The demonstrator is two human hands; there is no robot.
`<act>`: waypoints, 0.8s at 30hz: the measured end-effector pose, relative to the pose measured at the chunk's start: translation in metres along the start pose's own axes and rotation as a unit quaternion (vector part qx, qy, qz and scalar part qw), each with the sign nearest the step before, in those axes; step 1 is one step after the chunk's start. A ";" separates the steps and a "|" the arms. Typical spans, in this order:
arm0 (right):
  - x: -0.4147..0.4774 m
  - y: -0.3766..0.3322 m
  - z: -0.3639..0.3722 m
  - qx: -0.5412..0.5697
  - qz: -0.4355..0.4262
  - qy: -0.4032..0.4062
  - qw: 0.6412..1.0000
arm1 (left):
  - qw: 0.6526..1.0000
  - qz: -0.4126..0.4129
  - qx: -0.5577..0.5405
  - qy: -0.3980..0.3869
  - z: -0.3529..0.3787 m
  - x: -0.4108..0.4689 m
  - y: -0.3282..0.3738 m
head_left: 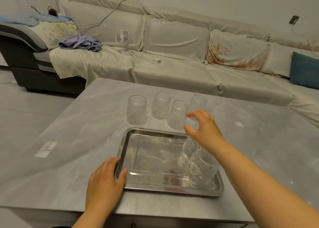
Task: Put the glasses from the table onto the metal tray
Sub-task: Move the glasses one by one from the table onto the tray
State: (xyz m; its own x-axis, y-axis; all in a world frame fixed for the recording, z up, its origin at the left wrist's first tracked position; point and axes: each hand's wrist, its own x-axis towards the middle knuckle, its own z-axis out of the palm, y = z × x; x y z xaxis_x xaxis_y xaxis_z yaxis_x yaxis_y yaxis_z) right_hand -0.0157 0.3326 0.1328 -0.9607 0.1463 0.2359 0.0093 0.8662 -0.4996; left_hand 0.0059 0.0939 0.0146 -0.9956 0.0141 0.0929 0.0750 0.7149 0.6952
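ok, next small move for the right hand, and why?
Probably close the right hand on the nearest glass and lift it: the hand is open beside it, four glasses are off the metal tray, and the left hand steadies the tray's edge.

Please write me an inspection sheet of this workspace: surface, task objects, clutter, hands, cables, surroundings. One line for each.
Surface: grey table, glossy, with light reflections.
Job's things: metal tray near the front edge; two glasses on tray at its right side; four glasses on table behind it.
Clutter: nothing seen on the table.
Grippers: left hand grips the tray's left rim; right hand open, empty, above the tray's far right corner.
Cables: white cable from wall to sofa; power strip.
Surroundings: covered sofa, small fan, striped cloth, teal cushion.
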 end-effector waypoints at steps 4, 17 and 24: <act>0.044 -0.012 0.021 -0.029 0.018 -0.043 0.999 | 0.999 0.006 0.030 -0.007 0.002 0.002 -0.001; 0.136 0.012 0.061 -0.194 0.167 -0.063 0.965 | 0.996 -0.006 0.086 -0.022 0.011 0.010 -0.004; 0.137 0.026 0.059 -0.080 0.202 -0.070 0.974 | 0.995 -0.014 0.095 -0.030 0.013 0.010 -0.006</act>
State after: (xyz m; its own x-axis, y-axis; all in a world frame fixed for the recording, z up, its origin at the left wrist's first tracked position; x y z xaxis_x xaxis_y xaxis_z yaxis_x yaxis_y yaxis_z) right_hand -0.1634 0.3469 0.1035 -0.8977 0.4342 -0.0745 0.4270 0.8159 -0.3897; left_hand -0.0056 0.0989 0.0023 -0.9991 0.0295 0.0291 0.0406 0.8343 0.5498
